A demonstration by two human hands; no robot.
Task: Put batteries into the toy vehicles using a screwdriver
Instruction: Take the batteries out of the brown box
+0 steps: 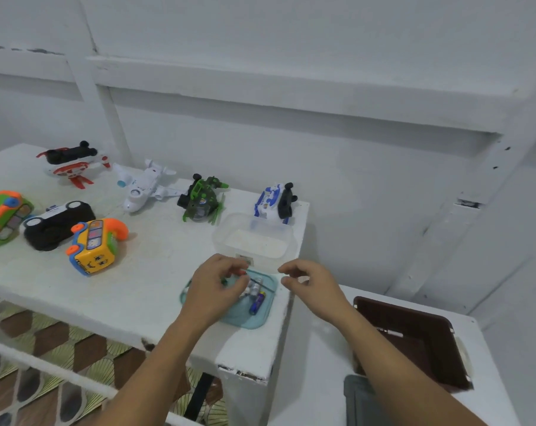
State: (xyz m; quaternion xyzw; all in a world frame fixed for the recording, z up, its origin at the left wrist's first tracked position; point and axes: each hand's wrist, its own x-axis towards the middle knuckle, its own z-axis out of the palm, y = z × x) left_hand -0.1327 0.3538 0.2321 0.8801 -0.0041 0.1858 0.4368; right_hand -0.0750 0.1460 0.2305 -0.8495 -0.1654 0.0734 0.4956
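Step in hand, I'd say: fetching tool & cells, no toy opened yet. L hand [217,287] sits over the tray [245,321], fingers curled round a red-tipped item, prob. the screwdriver [242,272]. Batteries [257,302] lie in the tray, just right of that hand. R hand [309,284] hovers at the tray's right edge, fingers curled, thumb near forefinger; can't tell if it pinches anything. Toys [93,247] stand left of and beyond the tray. Next: lift the tool clear, pick a toy, find its cover screw.

Bare bench [156,272] lies open between the yellow bus toy [94,247] and teal tray [245,319]. A clear tub [223,241] blocks behind.
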